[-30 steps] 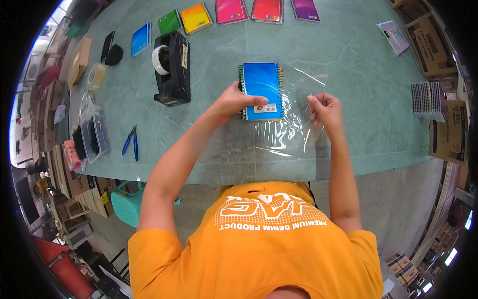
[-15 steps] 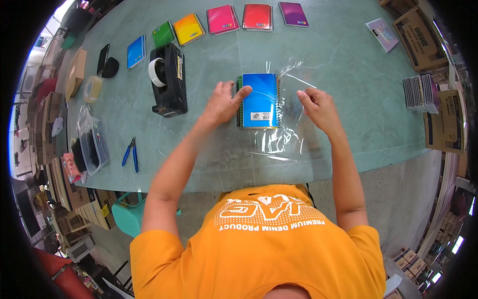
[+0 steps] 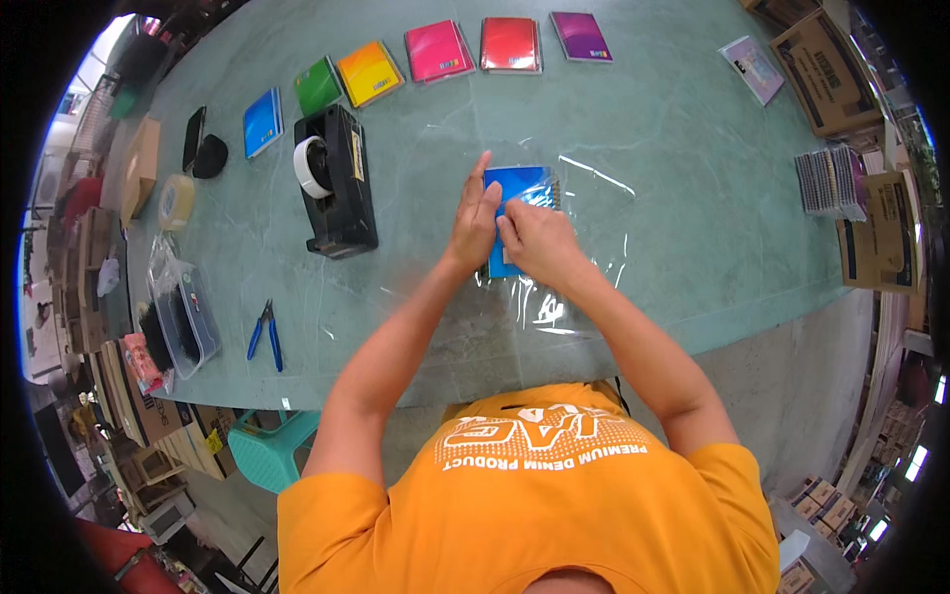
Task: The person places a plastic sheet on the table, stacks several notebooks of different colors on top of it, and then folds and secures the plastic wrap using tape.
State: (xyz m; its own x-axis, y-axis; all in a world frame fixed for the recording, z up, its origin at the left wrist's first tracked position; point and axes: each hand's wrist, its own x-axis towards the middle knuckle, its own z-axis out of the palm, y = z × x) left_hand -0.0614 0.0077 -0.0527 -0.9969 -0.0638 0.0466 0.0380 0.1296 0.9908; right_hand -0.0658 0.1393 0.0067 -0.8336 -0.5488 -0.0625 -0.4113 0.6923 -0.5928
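Note:
A blue spiral-bound notebook [image 3: 524, 180] lies on a sheet of clear plastic film [image 3: 594, 176], whose glints show around it on the table. My left hand [image 3: 472, 226] is open along the notebook's left edge, fingers stretched away from me and thumb over the cover. Over the middle of the cover, my right hand [image 3: 539, 241] is closed with its fingers curled, close to the left thumb. What it pinches, if anything, is hidden. Both hands cover much of the notebook.
A black tape dispenser [image 3: 341, 183] stands to the left, with blue-handled nippers [image 3: 265, 335] nearer me. Notebooks, among them a yellow one [image 3: 371, 72] and a red one [image 3: 511, 45], line the far side. Cartons [image 3: 881, 233] and stacked spiral notebooks [image 3: 829, 183] sit at right.
My right hand has moved left from beside the notebook onto its cover. My left hand has shifted slightly right, its fingers now straighter. The notebook sits a little nearer me in view.

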